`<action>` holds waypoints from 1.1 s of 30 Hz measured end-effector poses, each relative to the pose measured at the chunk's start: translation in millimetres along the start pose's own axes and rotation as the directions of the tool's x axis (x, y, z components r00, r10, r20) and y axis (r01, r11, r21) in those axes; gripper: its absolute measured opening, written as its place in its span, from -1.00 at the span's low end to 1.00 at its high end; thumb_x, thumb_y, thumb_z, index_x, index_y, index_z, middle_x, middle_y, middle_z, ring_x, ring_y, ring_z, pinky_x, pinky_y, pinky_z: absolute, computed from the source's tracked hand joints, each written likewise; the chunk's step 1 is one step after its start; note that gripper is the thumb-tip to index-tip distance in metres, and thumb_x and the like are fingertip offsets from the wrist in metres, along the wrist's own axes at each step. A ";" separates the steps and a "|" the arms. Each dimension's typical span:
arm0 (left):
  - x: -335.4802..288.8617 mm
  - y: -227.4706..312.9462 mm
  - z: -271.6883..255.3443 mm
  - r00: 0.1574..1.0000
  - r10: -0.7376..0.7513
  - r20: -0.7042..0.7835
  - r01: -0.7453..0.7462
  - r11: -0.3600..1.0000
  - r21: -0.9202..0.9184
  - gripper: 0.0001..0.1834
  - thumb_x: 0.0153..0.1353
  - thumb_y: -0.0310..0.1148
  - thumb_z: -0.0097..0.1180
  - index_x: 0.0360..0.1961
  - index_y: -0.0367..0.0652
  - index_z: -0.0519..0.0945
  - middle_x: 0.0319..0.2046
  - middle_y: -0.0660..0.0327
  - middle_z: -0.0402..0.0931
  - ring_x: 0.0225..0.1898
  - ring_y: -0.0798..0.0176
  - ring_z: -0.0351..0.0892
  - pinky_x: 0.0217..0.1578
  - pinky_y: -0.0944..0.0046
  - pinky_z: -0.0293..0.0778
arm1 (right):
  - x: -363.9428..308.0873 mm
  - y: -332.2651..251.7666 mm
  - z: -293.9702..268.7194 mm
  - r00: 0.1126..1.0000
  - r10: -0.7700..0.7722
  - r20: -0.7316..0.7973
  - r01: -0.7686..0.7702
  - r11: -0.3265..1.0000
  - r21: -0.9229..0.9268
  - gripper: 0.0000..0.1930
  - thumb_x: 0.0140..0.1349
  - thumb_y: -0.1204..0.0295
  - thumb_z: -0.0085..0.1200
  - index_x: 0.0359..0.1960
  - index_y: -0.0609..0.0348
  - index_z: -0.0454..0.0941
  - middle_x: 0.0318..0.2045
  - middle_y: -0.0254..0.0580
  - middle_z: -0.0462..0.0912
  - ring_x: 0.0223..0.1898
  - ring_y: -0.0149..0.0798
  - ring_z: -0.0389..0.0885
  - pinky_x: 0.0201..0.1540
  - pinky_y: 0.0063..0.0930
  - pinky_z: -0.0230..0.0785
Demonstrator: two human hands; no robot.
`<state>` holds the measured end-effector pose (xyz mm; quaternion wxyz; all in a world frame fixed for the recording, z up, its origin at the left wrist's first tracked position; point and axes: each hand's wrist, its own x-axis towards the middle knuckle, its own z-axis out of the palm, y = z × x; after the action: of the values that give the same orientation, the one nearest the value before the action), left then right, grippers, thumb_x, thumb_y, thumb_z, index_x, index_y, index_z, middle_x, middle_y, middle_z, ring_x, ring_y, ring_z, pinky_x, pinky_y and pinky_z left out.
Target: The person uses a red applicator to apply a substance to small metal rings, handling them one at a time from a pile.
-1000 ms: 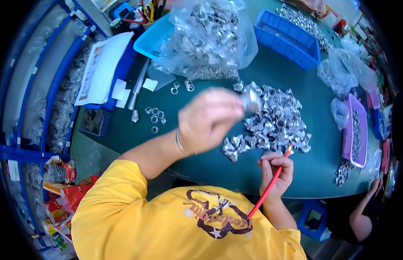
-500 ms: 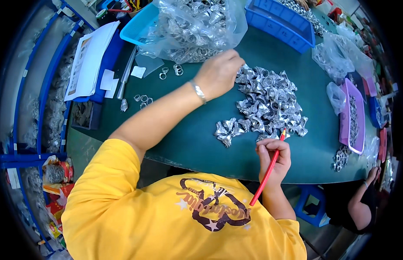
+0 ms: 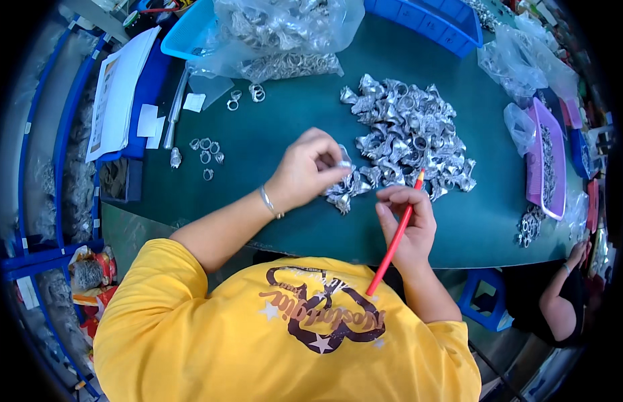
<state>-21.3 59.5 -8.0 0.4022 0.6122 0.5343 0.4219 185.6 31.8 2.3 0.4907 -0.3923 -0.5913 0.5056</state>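
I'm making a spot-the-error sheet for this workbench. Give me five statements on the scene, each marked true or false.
1. The right hand holds a red pencil. True.
2. The red pencil's tip presses into the shirt. False: the tip points away from the body, toward the metal pile.
3. A bracelet circles the wrist of the left hand. True.
4. The purple basket is right of the metal pile. True.
5. The left hand is inside the purple basket. False: it is near the metal pile's left side.

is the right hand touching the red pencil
Touching: the head view shows the right hand gripping the red pencil partway along its length.
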 end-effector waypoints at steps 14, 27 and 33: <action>-49.0 32.3 14.2 0.928 -0.257 0.269 0.351 0.843 -0.407 -0.50 0.07 -0.67 0.16 0.08 -0.31 0.36 -0.15 0.11 0.47 -0.15 0.34 0.55 -0.18 0.41 0.53 | -0.1 0.6 6.6 0.997 -0.081 0.019 0.084 0.975 -0.204 -0.81 0.04 0.70 0.11 -0.31 0.25 0.43 -0.29 -0.13 0.58 -0.28 -0.34 0.55 -0.20 -0.55 0.38; -52.0 24.9 17.3 0.989 -0.049 0.138 0.076 0.978 -0.195 -0.67 -0.04 -0.64 0.27 -0.18 -0.29 0.55 -0.27 0.24 0.38 -0.28 0.44 0.50 -0.32 0.49 0.45 | -8.8 -16.8 -7.8 0.906 -0.388 0.168 0.414 0.895 -0.165 -0.92 0.14 0.54 -0.04 -0.33 0.14 0.35 -0.53 -0.27 0.54 -0.46 -0.28 0.46 -0.19 -0.30 0.21; -51.9 30.3 16.3 0.995 0.027 0.092 -0.018 0.995 -0.096 -0.66 -0.08 -0.59 0.31 -0.21 -0.23 0.57 -0.33 0.26 0.40 -0.36 0.47 0.48 -0.42 0.53 0.40 | -10.2 -15.5 -4.5 0.916 -0.364 0.170 0.394 0.896 -0.205 -0.89 0.10 0.57 0.00 -0.35 0.14 0.36 -0.56 -0.29 0.53 -0.48 -0.27 0.46 -0.17 -0.30 0.22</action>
<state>-0.1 4.1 10.8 0.4506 0.6173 0.4874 0.4222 192.7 20.1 15.7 0.4912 -0.2916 -0.7421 0.3507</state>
